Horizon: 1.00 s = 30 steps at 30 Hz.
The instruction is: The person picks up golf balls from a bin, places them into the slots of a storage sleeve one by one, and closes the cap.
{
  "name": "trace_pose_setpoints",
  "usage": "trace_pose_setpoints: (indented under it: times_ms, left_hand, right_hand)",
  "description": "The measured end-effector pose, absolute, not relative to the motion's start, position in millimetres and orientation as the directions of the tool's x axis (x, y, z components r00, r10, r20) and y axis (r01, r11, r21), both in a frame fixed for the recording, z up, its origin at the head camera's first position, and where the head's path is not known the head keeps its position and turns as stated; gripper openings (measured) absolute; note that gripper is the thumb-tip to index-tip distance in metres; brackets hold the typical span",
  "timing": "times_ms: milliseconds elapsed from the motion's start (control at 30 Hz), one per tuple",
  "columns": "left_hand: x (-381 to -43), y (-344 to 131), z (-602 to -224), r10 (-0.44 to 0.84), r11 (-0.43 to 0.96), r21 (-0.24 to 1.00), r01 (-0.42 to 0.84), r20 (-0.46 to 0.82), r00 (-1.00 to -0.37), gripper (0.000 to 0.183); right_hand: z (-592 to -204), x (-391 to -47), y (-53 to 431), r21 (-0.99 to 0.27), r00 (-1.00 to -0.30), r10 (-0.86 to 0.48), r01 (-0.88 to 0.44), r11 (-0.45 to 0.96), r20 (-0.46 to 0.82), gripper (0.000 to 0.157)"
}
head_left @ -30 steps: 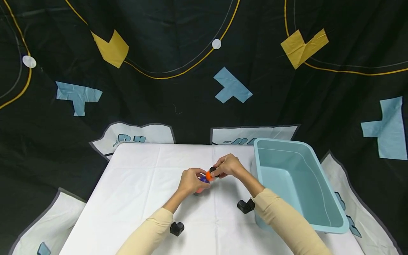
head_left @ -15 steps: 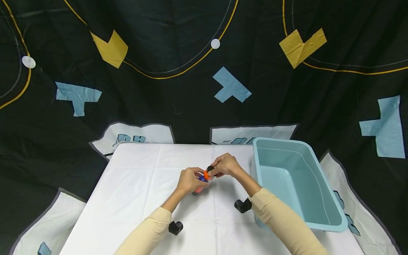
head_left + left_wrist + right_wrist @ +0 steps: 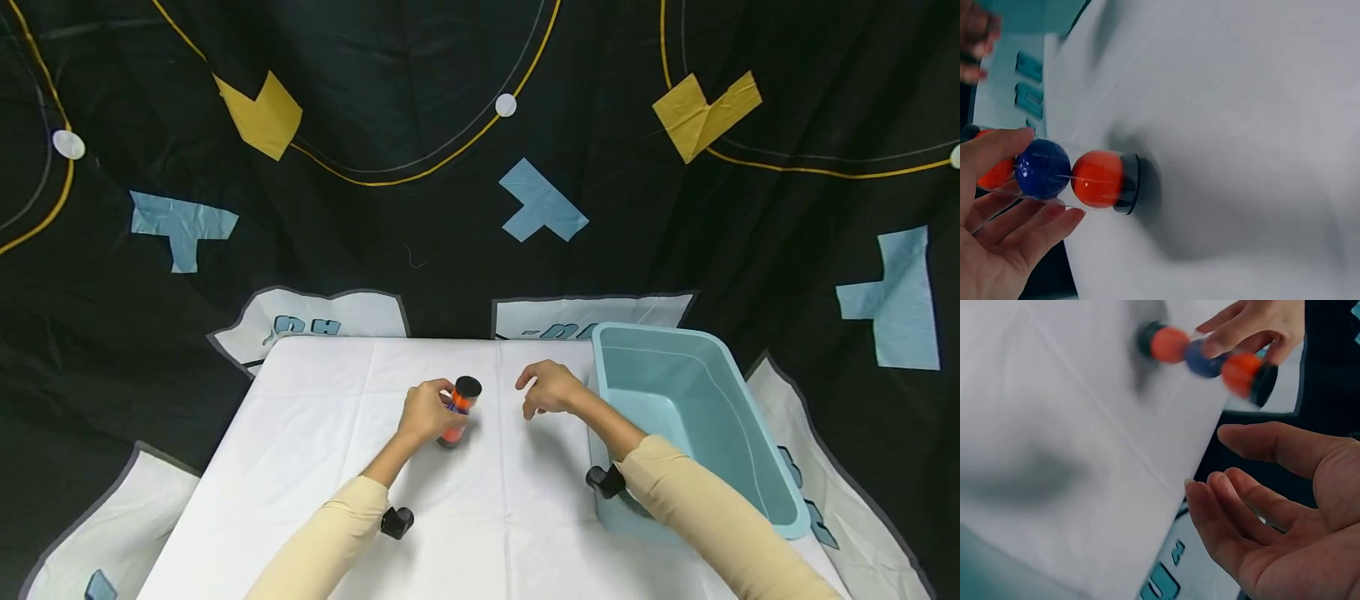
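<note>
My left hand (image 3: pixel 423 411) grips a clear tube (image 3: pixel 462 402) of balls around its middle, thumb on one side and fingers on the other. The left wrist view shows a blue ball (image 3: pixel 1042 169) between two orange balls, one orange ball (image 3: pixel 1097 179) beside the lower black cap (image 3: pixel 1129 184). A black cap (image 3: pixel 468 387) also closes the top end. The tube stands slightly tilted over the white table. Apart from it, to the right, my right hand (image 3: pixel 551 388) hovers with loosely bent fingers and nothing in them.
A light blue plastic tub (image 3: pixel 611 433) stands at the table's right side, near my right forearm. The white cloth-covered table (image 3: pixel 315 467) ends at the back against a black curtain (image 3: pixel 420 242) with tape marks.
My right hand has let go of the tube's capped top and moved right. My left hand has shifted slightly left with the tube, which is now more upright.
</note>
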<state>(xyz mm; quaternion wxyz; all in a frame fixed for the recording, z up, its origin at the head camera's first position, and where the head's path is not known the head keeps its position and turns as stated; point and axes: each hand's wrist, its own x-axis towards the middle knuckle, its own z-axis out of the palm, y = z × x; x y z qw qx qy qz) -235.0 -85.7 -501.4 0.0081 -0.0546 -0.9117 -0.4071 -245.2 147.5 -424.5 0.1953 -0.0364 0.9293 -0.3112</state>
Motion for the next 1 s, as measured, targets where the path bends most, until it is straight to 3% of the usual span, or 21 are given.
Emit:
trace_pose_setpoints:
  times_ms: [367,533,700,833,1000]
  left_hand:
    - [-266,-125,-507,-0.180,0.646,0.761,-0.061,0.074,-0.981,0.041]
    - [-268,-128,-518,-0.185,0.633,0.769,-0.090,0.038,-0.982,0.044]
    - [-267,-132,-512,-0.098,0.686,0.723,-0.079,-0.015,-0.995,0.057]
    - [-265,-149,-489,-0.021,0.762,0.647,-0.037,-0.033,-0.999,0.064]
    - [-263,-187,-449,-0.026,0.853,0.522,0.015,0.071,-0.997,0.050]
  right_hand:
    - [-417,-245,163,-0.527,-0.930,-0.160,0.041,0.849,-0.330,0.044]
    - [-419,-244,165,-0.530,-0.931,-0.153,0.049,0.847,-0.331,0.043]
    - [-415,-243,168,-0.529,-0.939,-0.162,0.025,0.848,-0.305,0.039]
    - [-405,-242,175,-0.498,-0.971,-0.157,-0.047,0.866,-0.180,0.041]
    - [-395,-240,202,-0.390,-0.982,-0.155,-0.186,0.902,0.111,0.044]
